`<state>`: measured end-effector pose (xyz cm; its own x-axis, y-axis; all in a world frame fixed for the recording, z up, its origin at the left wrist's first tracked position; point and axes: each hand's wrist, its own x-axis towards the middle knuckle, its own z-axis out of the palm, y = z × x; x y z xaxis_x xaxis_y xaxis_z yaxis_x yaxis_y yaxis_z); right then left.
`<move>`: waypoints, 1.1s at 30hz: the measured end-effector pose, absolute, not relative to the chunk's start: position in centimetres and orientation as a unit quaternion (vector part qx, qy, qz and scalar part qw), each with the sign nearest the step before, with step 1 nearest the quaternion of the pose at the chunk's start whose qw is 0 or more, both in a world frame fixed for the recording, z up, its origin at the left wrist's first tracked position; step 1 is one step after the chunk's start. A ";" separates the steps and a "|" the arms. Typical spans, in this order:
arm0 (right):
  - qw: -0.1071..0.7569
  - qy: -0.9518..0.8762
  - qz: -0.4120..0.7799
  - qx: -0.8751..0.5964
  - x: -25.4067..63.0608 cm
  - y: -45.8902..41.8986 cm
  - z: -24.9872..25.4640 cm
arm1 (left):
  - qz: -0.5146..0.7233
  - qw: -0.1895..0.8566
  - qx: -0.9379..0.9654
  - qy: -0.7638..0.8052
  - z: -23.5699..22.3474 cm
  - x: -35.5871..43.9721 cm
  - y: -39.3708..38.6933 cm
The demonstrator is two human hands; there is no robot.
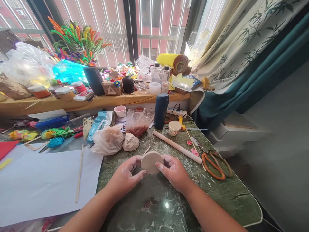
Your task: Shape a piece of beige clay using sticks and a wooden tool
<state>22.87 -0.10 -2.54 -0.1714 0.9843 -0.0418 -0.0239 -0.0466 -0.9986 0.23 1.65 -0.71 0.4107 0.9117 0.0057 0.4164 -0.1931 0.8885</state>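
Left bare hand [127, 172] and right bare hand [174, 170] grip the pale, flat, round clay-like disc [152, 162] by its edges, near centre; press unevenly and it could bend or crack! Farther off, a clear plastic bag [138, 124] bulges with reddish-brown stuff; smaller, left, a white paper cup [120, 113] holds something pink; right, a printed white cup [173, 130], contents unclear.
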 end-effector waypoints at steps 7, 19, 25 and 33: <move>0.490 -0.235 0.749 -0.379 20.0 -0.4 -1.6 | 0.377 0.599 0.583 0.400 -0.7 0.5 1.5; 0.484 -0.276 0.743 -0.372 19.6 -0.8 -2.4 | 0.342 0.491 0.668 0.442 -1.7 -0.2 1.2; 0.511 -0.425 0.651 -0.367 20.6 -1.2 -2.2 | 0.379 0.394 0.741 0.391 -1.6 -0.8 0.8; 0.474 -0.486 0.648 -0.346 21.2 -1.8 -2.2 | 0.269 0.336 0.823 0.372 -1.2 -1.1 0.0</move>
<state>21.17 -1.78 -2.25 -0.3112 0.9503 0.0131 -0.2783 -0.0780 -0.9573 -1.11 0.04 -1.20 0.5788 0.7923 0.1932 0.4304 -0.4980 0.7528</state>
